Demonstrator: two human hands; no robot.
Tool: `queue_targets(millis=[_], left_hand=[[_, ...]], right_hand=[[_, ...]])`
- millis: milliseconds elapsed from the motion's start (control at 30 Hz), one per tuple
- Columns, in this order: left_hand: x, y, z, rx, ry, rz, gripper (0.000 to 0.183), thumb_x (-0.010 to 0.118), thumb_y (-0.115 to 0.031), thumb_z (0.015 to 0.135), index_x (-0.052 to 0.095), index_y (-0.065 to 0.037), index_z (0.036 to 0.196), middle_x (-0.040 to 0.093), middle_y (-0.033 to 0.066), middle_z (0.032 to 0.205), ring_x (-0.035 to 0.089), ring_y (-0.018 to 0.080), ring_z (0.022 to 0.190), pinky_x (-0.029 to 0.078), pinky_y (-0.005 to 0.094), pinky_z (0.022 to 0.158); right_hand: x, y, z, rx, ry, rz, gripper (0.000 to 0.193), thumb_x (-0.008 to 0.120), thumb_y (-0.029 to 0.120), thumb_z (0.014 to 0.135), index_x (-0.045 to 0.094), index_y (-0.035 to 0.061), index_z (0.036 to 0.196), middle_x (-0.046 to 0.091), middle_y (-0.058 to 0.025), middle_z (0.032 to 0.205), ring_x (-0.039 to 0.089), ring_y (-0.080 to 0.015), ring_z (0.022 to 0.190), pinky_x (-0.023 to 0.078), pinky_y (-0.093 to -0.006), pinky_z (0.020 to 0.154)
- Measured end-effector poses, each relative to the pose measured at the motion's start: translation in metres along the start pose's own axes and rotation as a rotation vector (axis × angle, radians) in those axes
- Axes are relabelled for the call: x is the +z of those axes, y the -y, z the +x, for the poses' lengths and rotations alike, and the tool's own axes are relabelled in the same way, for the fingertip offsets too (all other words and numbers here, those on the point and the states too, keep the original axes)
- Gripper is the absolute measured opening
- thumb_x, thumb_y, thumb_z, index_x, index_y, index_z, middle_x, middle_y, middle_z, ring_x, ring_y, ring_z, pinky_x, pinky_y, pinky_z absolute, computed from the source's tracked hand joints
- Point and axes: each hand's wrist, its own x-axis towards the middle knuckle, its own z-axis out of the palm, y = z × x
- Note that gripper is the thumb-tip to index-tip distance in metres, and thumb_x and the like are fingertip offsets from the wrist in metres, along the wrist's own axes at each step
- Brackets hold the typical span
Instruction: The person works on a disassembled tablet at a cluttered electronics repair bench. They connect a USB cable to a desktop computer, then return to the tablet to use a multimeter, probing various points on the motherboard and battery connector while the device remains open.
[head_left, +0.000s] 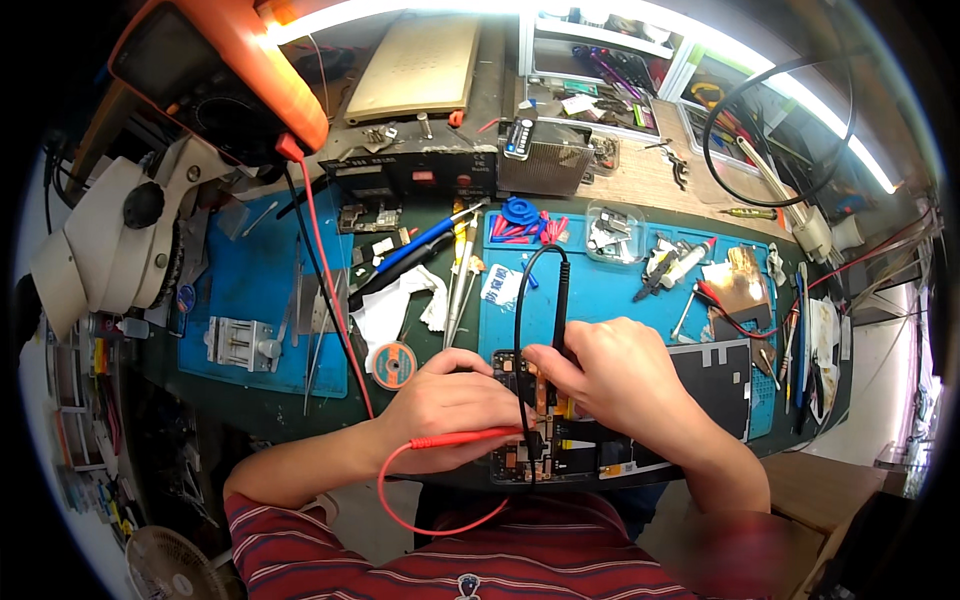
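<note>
An opened electronic device with its circuit board bare [515,455] lies at the bench's near edge. My left hand [450,410] is closed round a red test probe [465,437], whose tip is hidden behind my fingers at the board. In my right hand [625,375] a black test probe [563,300] stands nearly upright, its tip down at the board and out of sight. The black probe's lead loops over the device. A red lead hangs in a curve below my left hand. To the right, partly under my right wrist, is a flat black panel [705,380].
An orange multimeter [215,80] stands at the upper left, its leads running down to the bench. Below it is a white microscope [110,230]. A metal clamp [243,343] and solder spool [394,365] lie left; a clear parts box [615,232] sits beyond my hands.
</note>
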Motion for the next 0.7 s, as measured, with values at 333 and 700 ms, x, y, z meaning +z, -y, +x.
queue_targets(millis=[333, 700], left_hand=[[-0.002, 0.001, -0.001, 0.000, 0.012, 0.015, 0.021, 0.080, -0.017, 0.086, 0.074, -0.014, 0.106, 0.076, -0.0012, 0.103, 0.071, 0.0134, 0.094, 0.049, 0.0333, 0.093], [0.004, 0.001, -0.003, -0.009, -0.026, -0.020, 0.016, 0.081, -0.016, 0.086, 0.075, -0.014, 0.101, 0.078, -0.0019, 0.103, 0.072, 0.0117, 0.095, 0.045, 0.0325, 0.092]], right_hand=[[-0.002, -0.004, -0.003, 0.065, -0.166, 0.315, 0.046, 0.071, 0.038, 0.096, 0.067, -0.0007, 0.072, 0.061, -0.0185, 0.058, 0.065, -0.0356, 0.054, 0.050, -0.0442, 0.053], [-0.006, -0.013, -0.074, -0.308, -0.150, 0.441, 0.015, 0.079, 0.004, 0.082, 0.074, 0.0051, 0.096, 0.072, -0.0087, 0.083, 0.070, -0.0250, 0.071, 0.054, -0.0337, 0.062]])
